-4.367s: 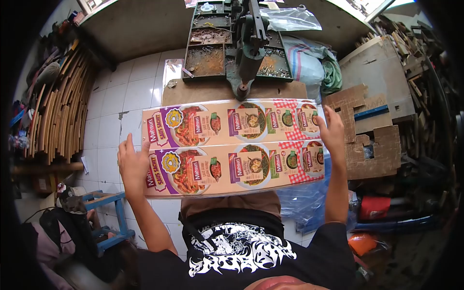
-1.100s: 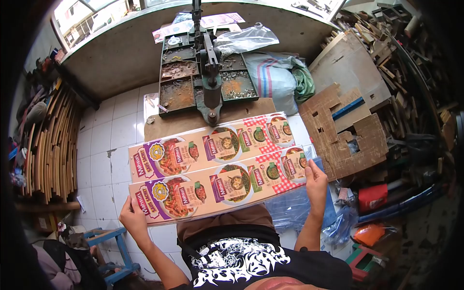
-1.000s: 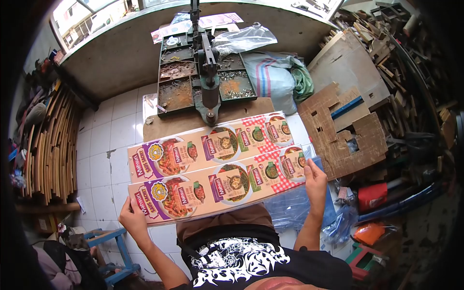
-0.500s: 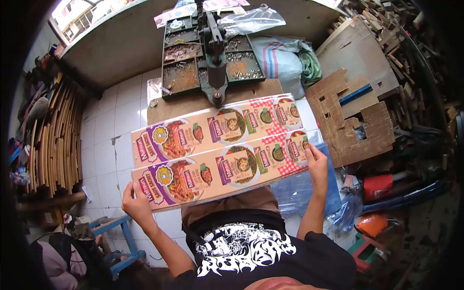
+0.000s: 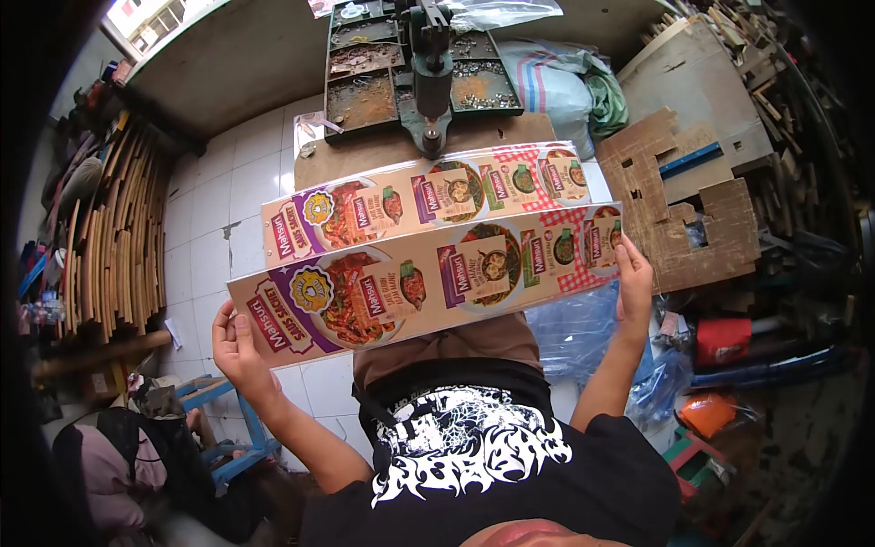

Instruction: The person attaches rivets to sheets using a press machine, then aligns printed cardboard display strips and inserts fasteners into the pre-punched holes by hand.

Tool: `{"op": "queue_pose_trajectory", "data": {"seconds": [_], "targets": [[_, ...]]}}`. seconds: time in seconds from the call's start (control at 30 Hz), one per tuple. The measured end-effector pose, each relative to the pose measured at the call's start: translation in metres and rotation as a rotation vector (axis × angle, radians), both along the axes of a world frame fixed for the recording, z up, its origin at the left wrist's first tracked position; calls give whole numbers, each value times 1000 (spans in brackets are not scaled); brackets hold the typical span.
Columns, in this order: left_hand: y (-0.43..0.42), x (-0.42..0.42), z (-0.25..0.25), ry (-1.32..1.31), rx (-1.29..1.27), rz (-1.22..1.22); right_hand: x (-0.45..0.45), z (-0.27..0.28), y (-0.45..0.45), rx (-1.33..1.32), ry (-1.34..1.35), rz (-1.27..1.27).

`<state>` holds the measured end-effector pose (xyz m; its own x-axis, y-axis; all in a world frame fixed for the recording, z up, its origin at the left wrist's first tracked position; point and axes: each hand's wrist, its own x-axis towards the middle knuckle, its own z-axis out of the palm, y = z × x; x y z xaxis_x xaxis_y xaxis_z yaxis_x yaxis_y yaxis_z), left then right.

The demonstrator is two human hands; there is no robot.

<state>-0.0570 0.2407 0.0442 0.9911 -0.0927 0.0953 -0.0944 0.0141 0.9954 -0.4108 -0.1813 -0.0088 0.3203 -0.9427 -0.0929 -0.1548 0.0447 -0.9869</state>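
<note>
A long printed food panel (image 5: 424, 264) in clear plastic is held at its two ends, raised and tilted above my lap. My left hand (image 5: 244, 351) pinches its lower left corner, thumb on top. At its right end my right hand (image 5: 633, 273) grips the edge between thumb and fingers. Behind it, a second matching panel (image 5: 410, 205) lies on the brown board, its lower edge overlapped by the held one. The green press (image 5: 432, 91) stands just beyond the far edge of that second panel.
Compartment trays (image 5: 365, 98) with small metal parts flank the press. Cut wooden boards (image 5: 684, 201) and a striped sack (image 5: 547, 87) are at the right, blue plastic (image 5: 574, 333) below. Leaning wood strips (image 5: 118, 237) line the left. A blue stool frame (image 5: 241, 438) and a person's clothed form (image 5: 114, 465) are lower left.
Both hands have lifted the near panel up and toward the camera, so it looks larger and farther from the back panel. The camera view has shifted too.
</note>
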Motion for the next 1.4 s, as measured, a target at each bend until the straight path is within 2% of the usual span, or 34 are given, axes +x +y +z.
{"op": "queue_pose_trajectory", "data": {"seconds": [0.07, 0.2, 0.27, 0.33, 0.37, 0.4, 0.47, 0.5, 0.57, 0.6, 0.67, 0.77, 0.8, 0.87, 0.93, 1.0, 1.03, 1.1, 1.27, 1.4], "targets": [[-4, -1, 8, -28, -30, 16, -2, 18, 1, 13, -154, -16], [-11, 16, 13, -112, 296, -63, -7, 25, -12, 18, -171, 80], [-30, 19, 32, -126, 291, -132, -8, 33, -15, -48, -114, 102], [-35, 19, 41, -304, 224, -120, -12, 42, -21, 52, -889, 197], [-42, 12, 45, -233, 59, -85, -14, 46, -24, 34, -1039, 342], [-45, 11, 48, -251, -183, -170, -15, 50, -24, 15, -1185, 487], [-45, 1, 59, -67, -699, -499, -23, 47, -29, -4, -1335, 588], [-47, -3, 61, -73, -706, -500, -22, 48, -24, 28, -1376, 573], [-53, -8, 63, 81, -415, -353, -29, 49, -17, 55, -1416, 566], [-61, -9, 59, 123, -501, -263, -37, 46, -15, 96, -1326, 524], [-60, -5, 44, 182, -531, -316, -53, 45, -13, 138, -1231, 486], [-72, -8, 36, 234, -551, -406, -75, 65, -15, -33, -387, 542], [-79, -10, 32, 240, -552, -403, -72, 77, -12, -31, -381, 543], [-100, -15, 25, 315, -588, -459, -56, 100, -1, -192, 170, 597], [-117, -21, 22, 392, -604, -502, -33, 104, 12, -158, 218, 624], [-133, -25, 23, 570, -569, -741, -10, 97, 22, -119, 220, 756], [-140, -25, 18, 575, -576, -736, 1, 94, 27, -120, 229, 761], [-155, -24, 6, 669, -539, -942, 19, 86, 40, 205, 163, 742], [-191, -16, 3, 731, -443, -948, 57, 83, 59, 156, 217, 741], [-210, -2, -9, 810, -281, -929, 70, 56, 46, -62, 206, 650]]}}
